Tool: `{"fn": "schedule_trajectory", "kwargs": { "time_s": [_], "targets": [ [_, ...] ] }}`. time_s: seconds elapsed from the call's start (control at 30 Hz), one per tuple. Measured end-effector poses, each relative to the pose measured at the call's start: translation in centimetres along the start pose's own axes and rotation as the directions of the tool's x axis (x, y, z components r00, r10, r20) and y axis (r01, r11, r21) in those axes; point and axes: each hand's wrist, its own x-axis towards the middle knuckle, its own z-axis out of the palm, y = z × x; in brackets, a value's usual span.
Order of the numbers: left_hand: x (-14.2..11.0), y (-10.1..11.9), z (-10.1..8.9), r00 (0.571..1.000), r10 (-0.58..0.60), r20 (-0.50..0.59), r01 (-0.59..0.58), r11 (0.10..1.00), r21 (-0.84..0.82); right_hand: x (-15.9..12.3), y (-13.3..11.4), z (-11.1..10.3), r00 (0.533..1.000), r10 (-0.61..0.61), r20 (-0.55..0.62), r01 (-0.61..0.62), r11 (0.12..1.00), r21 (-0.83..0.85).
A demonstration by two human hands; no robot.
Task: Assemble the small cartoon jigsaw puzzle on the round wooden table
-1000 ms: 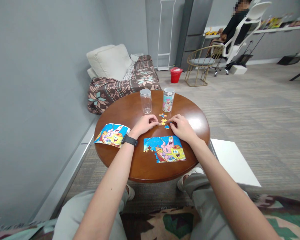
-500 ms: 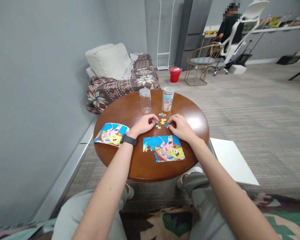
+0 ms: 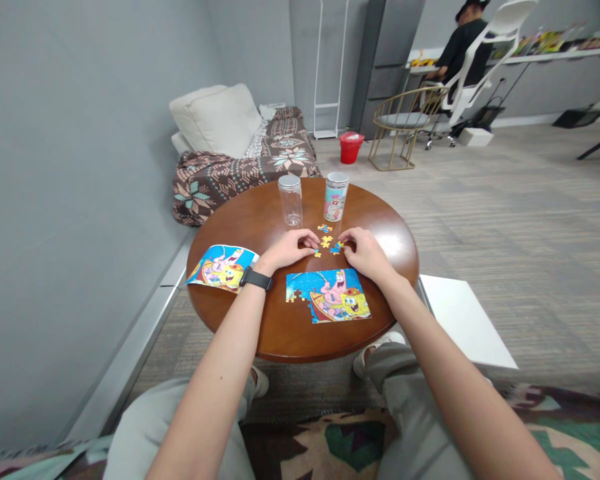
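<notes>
the left hand (image 3: 287, 251) is curling its fingers (image 3: 306, 239) narrow beside a small puzzle piece (image 3: 317, 253), the right hand (image 3: 366, 255) is curving narrowly near another piece (image 3: 336, 249); i cannot tell if either is holding one.

I get bright, even indoor light, with a white glare patch on the round wooden surface (image 3: 387, 245) and only soft shadows. The wide lens bends the grey wall (image 3: 90, 200) towards the edges, but the picture stays fairly sharp.

Blue, pink and yellow jigsaw puzzle (image 3: 329, 297) on a reddish-brown tabletop (image 3: 245, 220)
</notes>
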Motion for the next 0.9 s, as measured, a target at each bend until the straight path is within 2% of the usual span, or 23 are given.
{"fn": "schedule_trajectory", "kwargs": {
  "time_s": [0.27, 0.47, 0.9],
  "targets": [
    [-0.07, 0.41, 0.04, 1.0, -0.003, -0.003, 0.003, 0.999, 0.036, 0.02, -0.28, -0.16, 0.999, -0.035, 0.027, 0.034, 0.999, 0.027],
    [-0.07, 0.42, 0.08, 1.0, -0.007, -0.003, 0.007, 1.0, 0.02, 0.1, -0.24, -0.12, 0.999, -0.017, 0.03, 0.015, 0.998, 0.053],
    [-0.08, 0.56, 0.1, 1.0, -0.027, -0.001, 0.027, 0.999, 0.027, 0.02, -0.02, -0.12, 0.999, 0.029, 0.02, -0.029, 1.0, -0.003]
  ]
}}
